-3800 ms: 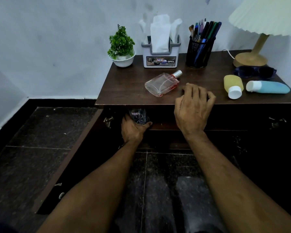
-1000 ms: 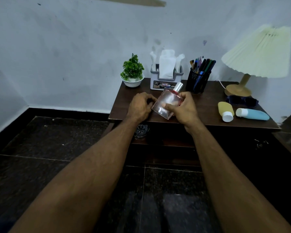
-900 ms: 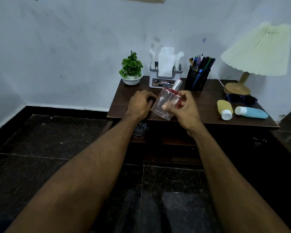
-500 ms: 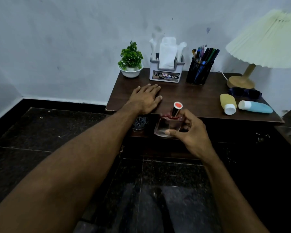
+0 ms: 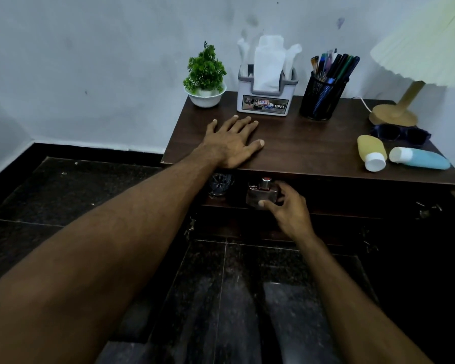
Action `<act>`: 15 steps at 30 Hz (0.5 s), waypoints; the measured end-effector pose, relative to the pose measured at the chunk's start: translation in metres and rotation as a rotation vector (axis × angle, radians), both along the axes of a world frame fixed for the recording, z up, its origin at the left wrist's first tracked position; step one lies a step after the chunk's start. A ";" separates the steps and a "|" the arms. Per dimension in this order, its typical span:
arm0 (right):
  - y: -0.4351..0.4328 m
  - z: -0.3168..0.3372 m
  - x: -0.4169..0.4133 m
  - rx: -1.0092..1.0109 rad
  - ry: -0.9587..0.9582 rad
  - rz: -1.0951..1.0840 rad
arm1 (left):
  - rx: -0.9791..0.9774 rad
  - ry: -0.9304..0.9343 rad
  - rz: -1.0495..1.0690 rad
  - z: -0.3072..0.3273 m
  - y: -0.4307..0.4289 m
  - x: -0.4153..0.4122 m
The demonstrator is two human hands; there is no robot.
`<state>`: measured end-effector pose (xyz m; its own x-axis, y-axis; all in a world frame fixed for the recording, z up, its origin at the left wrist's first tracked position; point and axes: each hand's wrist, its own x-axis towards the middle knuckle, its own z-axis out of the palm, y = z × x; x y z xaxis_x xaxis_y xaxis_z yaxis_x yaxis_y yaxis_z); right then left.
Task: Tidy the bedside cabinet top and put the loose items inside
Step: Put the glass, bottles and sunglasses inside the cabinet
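Perfume bottle [image 5: 262, 195] lower, at shelf [image 5: 334, 212] edge

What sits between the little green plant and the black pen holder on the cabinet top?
In the head view, a grey tissue box with white tissues stands between the plant and the pen holder.

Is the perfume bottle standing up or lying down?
Standing up. Its cap points upward while the right hand grips the perfume bottle just under the cabinet top.
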<state>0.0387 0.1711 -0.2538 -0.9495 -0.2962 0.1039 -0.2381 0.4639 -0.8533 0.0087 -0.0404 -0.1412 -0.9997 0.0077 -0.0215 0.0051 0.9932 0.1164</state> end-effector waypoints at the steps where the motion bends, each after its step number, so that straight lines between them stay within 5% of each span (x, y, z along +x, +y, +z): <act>1: -0.002 -0.001 -0.005 0.000 -0.006 -0.019 | 0.000 0.000 0.002 0.000 0.000 -0.001; 15: -0.020 -0.019 -0.061 0.067 -0.154 -0.045 | -0.001 0.025 0.002 -0.002 -0.001 -0.005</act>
<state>-0.0224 0.1509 -0.2724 -0.9652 -0.2542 -0.0621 -0.0847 0.5280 -0.8450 0.0036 -0.0415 -0.1431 -1.0000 0.0060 0.0035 0.0064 0.9934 0.1149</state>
